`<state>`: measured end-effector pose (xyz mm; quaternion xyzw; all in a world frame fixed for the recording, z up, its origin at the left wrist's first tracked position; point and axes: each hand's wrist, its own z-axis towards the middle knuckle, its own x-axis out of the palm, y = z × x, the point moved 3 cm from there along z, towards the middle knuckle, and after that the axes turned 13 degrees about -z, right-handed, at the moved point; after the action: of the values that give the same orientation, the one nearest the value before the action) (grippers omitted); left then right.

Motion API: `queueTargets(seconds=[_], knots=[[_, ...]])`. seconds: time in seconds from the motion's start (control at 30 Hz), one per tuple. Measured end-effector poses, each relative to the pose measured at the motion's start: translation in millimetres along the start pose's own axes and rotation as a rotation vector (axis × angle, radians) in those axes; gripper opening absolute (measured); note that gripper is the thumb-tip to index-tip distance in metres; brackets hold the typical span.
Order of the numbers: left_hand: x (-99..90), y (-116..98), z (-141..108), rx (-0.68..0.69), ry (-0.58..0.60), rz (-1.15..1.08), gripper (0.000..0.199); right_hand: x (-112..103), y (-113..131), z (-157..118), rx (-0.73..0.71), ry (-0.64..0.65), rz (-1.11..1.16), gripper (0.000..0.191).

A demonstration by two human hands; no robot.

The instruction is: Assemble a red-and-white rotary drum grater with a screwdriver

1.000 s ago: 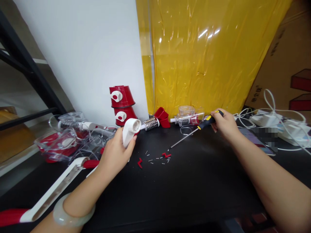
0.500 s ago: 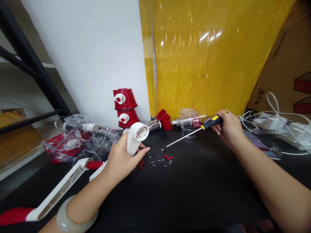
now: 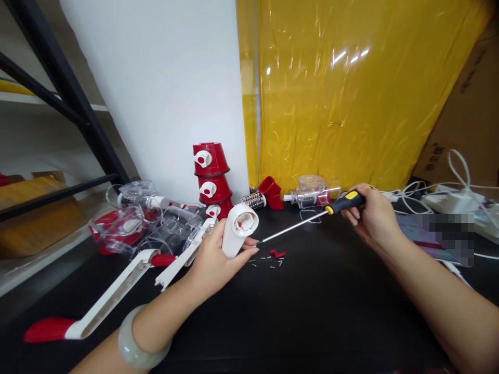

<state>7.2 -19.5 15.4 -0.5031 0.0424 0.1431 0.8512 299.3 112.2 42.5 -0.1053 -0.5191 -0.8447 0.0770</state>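
My left hand (image 3: 218, 254) is wrapped round a white plastic part (image 3: 235, 239) with a round open socket at its top. Its thumb and a fingertip come close together beside the screwdriver's tip; a tiny screw seems to be there, though it is too small to be sure. In my right hand (image 3: 372, 215) is a screwdriver (image 3: 296, 227) with a black and yellow handle, its long shaft pointing left and down. Small screws (image 3: 273, 266) and a red Z-shaped piece (image 3: 277, 254) lie on the black table (image 3: 312, 317) just below the tip.
A white crank handle with red ends (image 3: 111, 291) lies at left, near clear plastic housings (image 3: 120, 223). Red cone-shaped bases (image 3: 212, 158) are stacked behind my left hand. A metal grater drum (image 3: 253, 200) and red hopper (image 3: 272, 192) stand behind. A tablet (image 3: 421, 234) and white cables (image 3: 409, 195) lie right.
The white part and my left hand have turned, and the thumb and fingertip now meet the screwdriver's tip. The view has shifted left, so most things appear further right.
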Motion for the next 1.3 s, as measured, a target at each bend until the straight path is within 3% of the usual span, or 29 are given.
queueTargets(seconds=[0.73, 1.3], knots=[[-1.3, -0.5, 1.9, -0.032, 0.033, 0.181, 0.039, -1.7, 0.3, -1.2, -0.073, 0.021, -0.053, 0.016], [-2.7, -0.2, 3.5, -0.035, 0.056, 0.198, 0.038, -2.4, -2.0, -1.3, -0.117, 0.038, -0.080, 0.017]])
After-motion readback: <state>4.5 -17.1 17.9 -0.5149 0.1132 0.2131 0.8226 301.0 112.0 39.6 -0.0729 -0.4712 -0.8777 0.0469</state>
